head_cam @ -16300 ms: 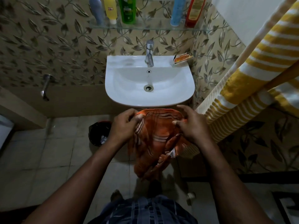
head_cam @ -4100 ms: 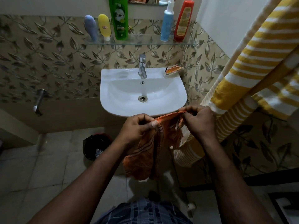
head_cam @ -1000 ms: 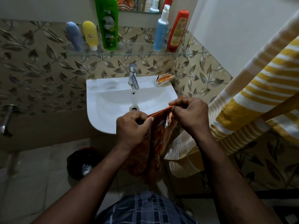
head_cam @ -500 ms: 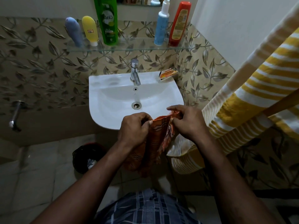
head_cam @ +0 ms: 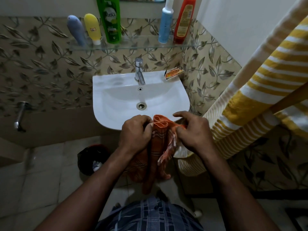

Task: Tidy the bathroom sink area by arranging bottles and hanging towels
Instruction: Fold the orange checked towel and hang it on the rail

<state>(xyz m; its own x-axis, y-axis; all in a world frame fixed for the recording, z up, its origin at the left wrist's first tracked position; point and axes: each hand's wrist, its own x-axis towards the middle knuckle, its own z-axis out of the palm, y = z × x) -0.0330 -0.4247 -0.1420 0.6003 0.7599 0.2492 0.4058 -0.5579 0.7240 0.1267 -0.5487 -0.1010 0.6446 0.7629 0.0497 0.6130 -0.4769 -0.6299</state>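
Closer together than a moment ago, the left hand [head_cam: 135, 132] and right hand [head_cam: 193, 131] each clamp curled fingers on the orange towel [head_cam: 157, 147], its top edge bunched into a fold just before the front rim of the sink [head_cam: 103, 104], the rest hanging down. Beyond, five bottles [head_cam: 110, 22] stand on the glass shelf [head_cam: 138, 45].

We read one brand only: "Vatika", in white letters on the tall green bottle [head_cam: 110, 20] standing on the glass shelf [head_cam: 133, 46]. The small label on the yellow bottle [head_cam: 92, 28] and the print down the red bottle [head_cam: 183, 22] (both on the same shelf) are too blurred for us to read.
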